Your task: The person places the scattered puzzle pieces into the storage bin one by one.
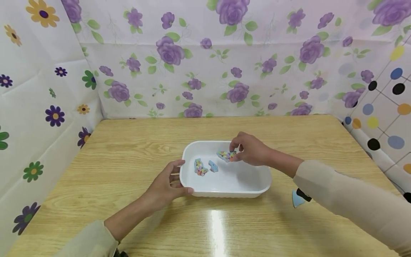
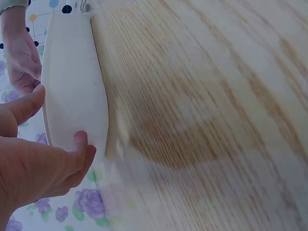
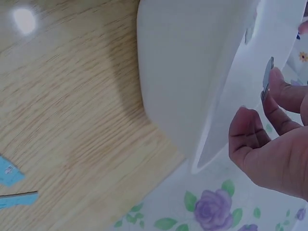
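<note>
One wood-grained counter [image 1: 144,142] is bearing a white tray [image 1: 237,180]. At the tray's nine o'clock, the left hand [image 1: 165,185] is gripping its end, thumb and fingers spread apart. Toward one o'clock, the right hand [image 1: 252,150] is pinching a multicoloured puzzle piece [image 1: 226,155] at its fingertips, over the tray. Inside, a second multicoloured piece [image 1: 199,167] is lying toward nine. Two light blue pieces [image 3: 9,172] are lying on the counter toward four, and a small blue piece [image 1: 213,166] is resting in the tray just beside the second one.
</note>
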Motion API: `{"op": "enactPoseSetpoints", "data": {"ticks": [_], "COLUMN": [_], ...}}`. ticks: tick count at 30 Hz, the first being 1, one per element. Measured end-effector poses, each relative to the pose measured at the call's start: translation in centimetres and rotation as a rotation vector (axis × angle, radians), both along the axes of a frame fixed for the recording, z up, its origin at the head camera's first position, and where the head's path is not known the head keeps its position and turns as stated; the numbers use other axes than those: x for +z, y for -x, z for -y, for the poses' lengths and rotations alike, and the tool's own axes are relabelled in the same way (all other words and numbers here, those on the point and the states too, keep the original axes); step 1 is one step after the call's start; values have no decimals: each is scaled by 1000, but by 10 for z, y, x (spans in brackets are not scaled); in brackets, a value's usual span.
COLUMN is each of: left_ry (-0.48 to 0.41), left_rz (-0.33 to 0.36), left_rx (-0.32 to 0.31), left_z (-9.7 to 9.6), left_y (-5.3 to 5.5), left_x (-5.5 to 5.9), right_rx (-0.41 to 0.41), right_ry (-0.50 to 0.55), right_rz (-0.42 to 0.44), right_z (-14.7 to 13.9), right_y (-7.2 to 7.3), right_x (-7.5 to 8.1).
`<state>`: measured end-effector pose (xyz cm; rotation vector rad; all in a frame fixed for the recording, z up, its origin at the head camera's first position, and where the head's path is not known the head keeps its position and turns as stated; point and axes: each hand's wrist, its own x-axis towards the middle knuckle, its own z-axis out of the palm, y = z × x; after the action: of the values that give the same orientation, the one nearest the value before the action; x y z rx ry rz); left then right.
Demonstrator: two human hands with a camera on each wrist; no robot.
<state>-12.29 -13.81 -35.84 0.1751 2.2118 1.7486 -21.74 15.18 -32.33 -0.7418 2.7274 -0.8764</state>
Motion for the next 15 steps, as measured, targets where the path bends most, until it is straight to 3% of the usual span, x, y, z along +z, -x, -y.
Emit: {"op": "enactPoseSetpoints", "data": {"ticks": [8,15], "left_ry": [-6,11], "left_rz": [-3,3], "left_rx": [-3,11], "left_z": [-1,0], "left_y": [0,0], "left_x": [0,-1], "right_rx": [15,22], "right_ry": [-73,18], "right_rz": [-62,6], "right_z": [10,3], "right_y": [-3,0], "right_x": [-10,-8]}}
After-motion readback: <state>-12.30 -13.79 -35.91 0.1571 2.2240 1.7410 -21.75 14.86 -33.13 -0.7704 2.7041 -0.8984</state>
